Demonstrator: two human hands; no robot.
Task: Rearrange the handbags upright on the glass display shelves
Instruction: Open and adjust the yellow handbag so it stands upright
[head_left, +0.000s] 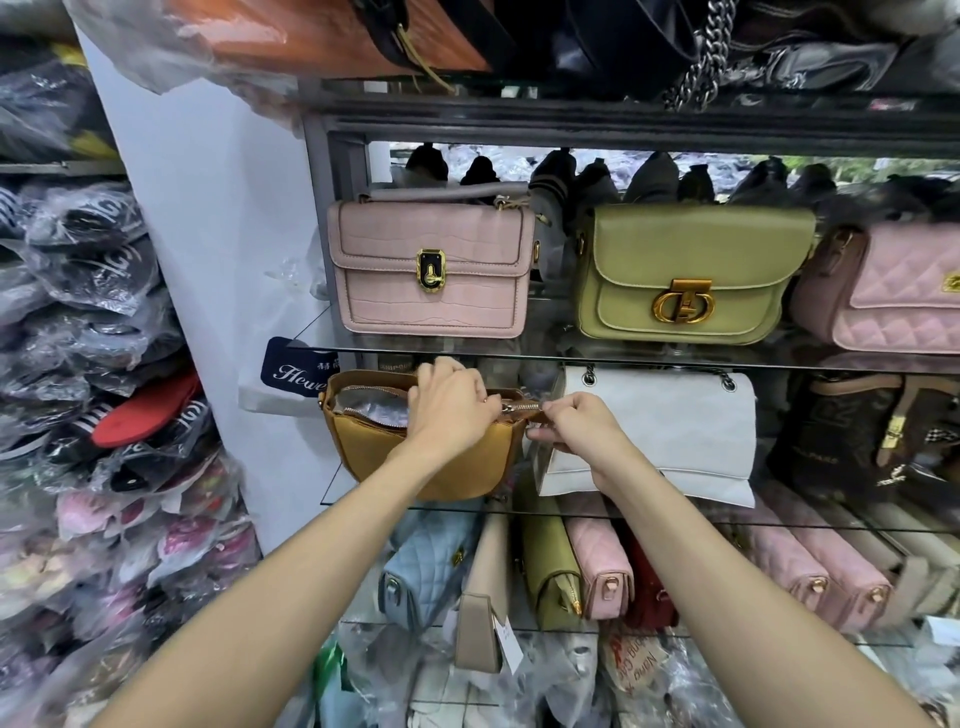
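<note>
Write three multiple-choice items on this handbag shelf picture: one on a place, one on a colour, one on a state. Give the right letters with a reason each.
1. Where does the white chain-strap shoulder bag stand?
A. Above the green bag
B. Just right of the mustard-brown half-moon leather bag, on the same glass shelf
C. On the bottom shelf

2. What colour is the flap bag with the round gold clasp?
A. Olive green
B. Red
C. Navy

3. What state is the mustard bag's top zip in?
A. Fully closed
C. Torn off
B. Partly open, the silvery lining showing

Answers:
1 B: the two sit side by side on the middle shelf.
2 A: its leather is plainly olive green.
3 B: the left end gapes while the left hand grips the top of the bag and the right hand pinches at the zip's right end.
</note>
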